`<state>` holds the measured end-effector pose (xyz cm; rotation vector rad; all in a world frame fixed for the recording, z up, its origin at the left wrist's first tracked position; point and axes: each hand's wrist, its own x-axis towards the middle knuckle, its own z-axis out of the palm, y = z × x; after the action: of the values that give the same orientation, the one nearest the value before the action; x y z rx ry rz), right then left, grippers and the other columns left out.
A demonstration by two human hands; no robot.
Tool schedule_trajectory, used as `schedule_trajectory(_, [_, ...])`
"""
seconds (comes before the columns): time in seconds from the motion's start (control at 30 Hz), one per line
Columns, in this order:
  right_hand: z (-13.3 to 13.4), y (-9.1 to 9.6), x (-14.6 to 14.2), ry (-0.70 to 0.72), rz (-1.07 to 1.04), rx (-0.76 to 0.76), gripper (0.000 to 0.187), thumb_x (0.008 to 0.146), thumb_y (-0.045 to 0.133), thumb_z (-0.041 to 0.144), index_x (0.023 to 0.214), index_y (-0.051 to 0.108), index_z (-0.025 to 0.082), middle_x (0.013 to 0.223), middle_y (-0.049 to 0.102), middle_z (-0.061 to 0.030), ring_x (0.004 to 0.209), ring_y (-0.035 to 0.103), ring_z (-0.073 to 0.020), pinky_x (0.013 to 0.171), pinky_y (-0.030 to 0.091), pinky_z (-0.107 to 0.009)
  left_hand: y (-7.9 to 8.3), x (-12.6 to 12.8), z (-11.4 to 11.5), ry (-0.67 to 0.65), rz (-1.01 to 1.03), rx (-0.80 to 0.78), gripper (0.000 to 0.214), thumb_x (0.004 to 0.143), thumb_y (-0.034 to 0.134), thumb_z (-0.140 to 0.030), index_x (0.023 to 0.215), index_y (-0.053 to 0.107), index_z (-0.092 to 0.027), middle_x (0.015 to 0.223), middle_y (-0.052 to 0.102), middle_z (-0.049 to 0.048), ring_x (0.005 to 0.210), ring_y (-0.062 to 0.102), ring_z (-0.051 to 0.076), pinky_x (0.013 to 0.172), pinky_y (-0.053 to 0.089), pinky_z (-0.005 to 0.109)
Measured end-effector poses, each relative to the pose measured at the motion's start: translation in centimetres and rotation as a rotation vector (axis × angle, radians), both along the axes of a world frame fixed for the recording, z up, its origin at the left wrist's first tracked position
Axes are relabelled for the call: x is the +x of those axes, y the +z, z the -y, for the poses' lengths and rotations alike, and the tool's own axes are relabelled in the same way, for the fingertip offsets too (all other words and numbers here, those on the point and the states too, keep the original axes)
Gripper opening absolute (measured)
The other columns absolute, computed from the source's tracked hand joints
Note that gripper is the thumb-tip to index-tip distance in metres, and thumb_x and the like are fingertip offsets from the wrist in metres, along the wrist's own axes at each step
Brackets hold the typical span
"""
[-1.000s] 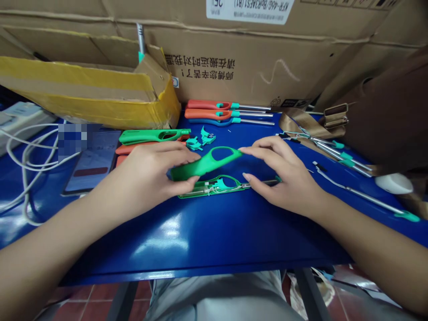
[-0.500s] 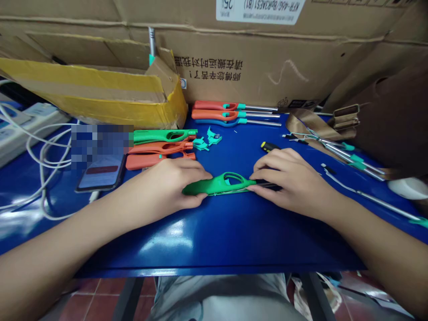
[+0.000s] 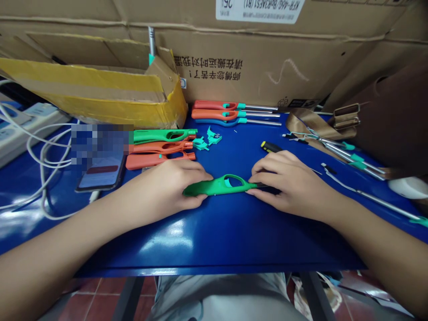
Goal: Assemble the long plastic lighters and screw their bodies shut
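1. The left hand (image 3: 167,189) covers the butt end of a green lighter (image 3: 219,186), thumb and fingers closed around it, so that end is hidden.
2. The right hand (image 3: 289,183) pinches the lighter's other end where a dark metal tube leaves the handle; most of the tube is hidden under the fingers.
3. The lighter lies flat on the blue table (image 3: 207,240), near its middle, with a teal trigger showing in the handle's loop.
4. A screwdriver (image 3: 271,146) lies just behind the right hand, its shaft hidden by the knuckles.
5. Behind the left hand lie 3 lighter shells (image 3: 160,147), 1 green and 2 orange, beside a phone (image 3: 100,174) that is partly blurred out.
6. 3 finished lighters (image 3: 230,112) lie at the back against a cardboard box (image 3: 267,67), whose top is cut off by the frame.
7. Thin metal rods (image 3: 354,162) crowd the right side; white cables (image 3: 40,156) crowd the left.
8. The table in front of the hands is bare up to its near edge.
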<state>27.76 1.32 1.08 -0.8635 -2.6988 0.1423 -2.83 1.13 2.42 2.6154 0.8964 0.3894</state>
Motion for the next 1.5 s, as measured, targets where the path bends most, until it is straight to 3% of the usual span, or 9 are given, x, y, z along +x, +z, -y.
schedule_trajectory(0.4, [0.30,0.09,-0.09,0.003,0.007,0.005,0.020,0.101,0.063,0.034,0.095,0.075,0.019,0.100,0.069,-0.0061,0.093,0.062,-0.0225,0.086,0.040,-0.039,0.28,-0.10,0.31,0.005,-0.038,-0.050,0.024,0.094,0.066,-0.022,0.117,0.073,-0.019,0.108,0.075,0.0045,0.093,0.071,0.019,0.085,0.056,0.032])
schedule_trajectory(0.87, [0.37,0.13,-0.20,0.013,0.007,0.068,0.019,0.100,0.064,0.033,0.095,0.075,0.018,0.098,0.071,-0.0071,0.091,0.062,-0.0232,0.084,0.042,-0.040,0.30,-0.08,0.41,-0.002,-0.016,-0.004,0.023,0.096,0.064,-0.022,0.116,0.074,-0.018,0.107,0.075,0.0052,0.092,0.072,0.020,0.085,0.057,0.032])
schedule_trajectory(1.5, [0.50,-0.25,-0.40,0.002,0.046,0.053,0.020,0.102,0.061,0.030,0.094,0.076,0.018,0.099,0.070,-0.0065,0.088,0.061,-0.0216,0.080,0.040,-0.038,-0.07,0.53,0.70,0.056,-0.091,0.000,0.019,0.092,0.070,-0.023,0.109,0.077,-0.018,0.103,0.076,0.0074,0.088,0.072,0.023,0.080,0.059,0.035])
